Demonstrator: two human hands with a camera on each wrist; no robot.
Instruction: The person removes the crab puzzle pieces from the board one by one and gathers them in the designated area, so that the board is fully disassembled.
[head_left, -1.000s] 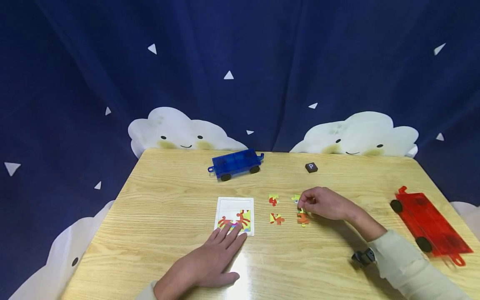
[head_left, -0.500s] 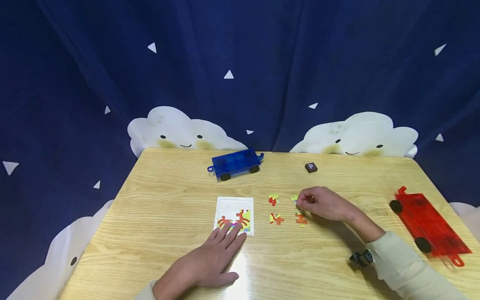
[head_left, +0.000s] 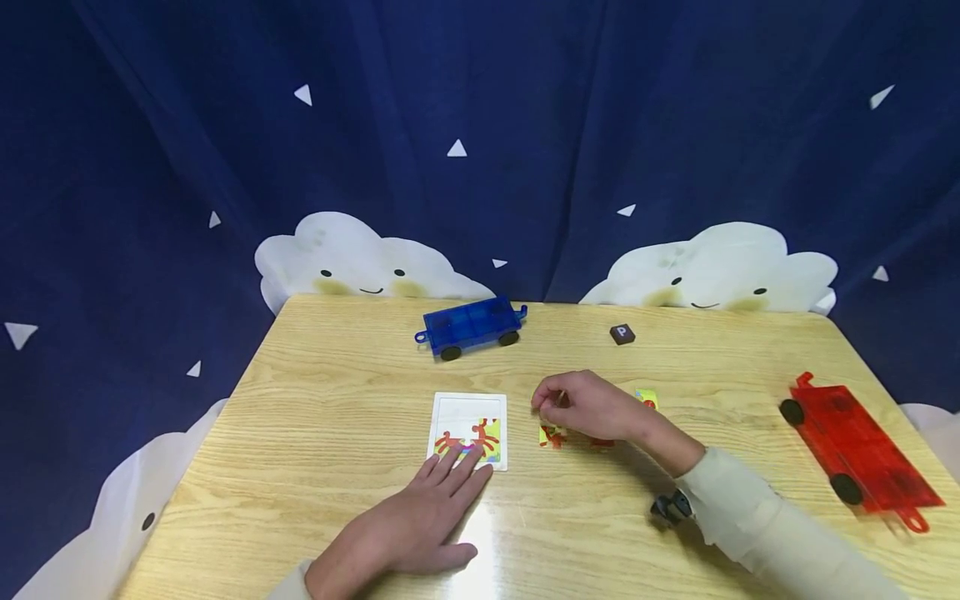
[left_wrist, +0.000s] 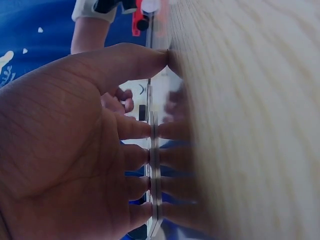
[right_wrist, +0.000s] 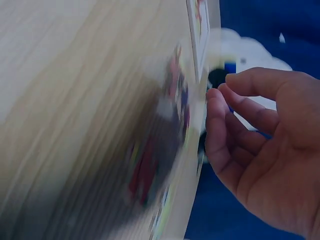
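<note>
Two bare hands: the left hand lies flat, fingertips on the near edge of the white square puzzle tray; the right hand is over the loose, flat yellow-and-red jigsaw pieces, right of the tray on the pale wood-grain bench.
Left grip: extended, grasping nothing.
Right grip: loosely curled; no piece visible between the fingertips.
Jigsaw hazard: a neighbouring piece may be nudged or flipped; cause, close spacing beneath a hand that blocks sight.
Tray hazard: tray may slide, fitted pieces may lift; cause, uneven left-finger pressure.
Tray count: one, partly filled; fitted pieces uncountable under the fingers.
Loose-piece count: at least three; the right hand may hide more.
Wagon count: two, one translucent blue plastic wagon, one translucent red plastic wagon.
Block count: one dark-brown block, marked P.
</note>
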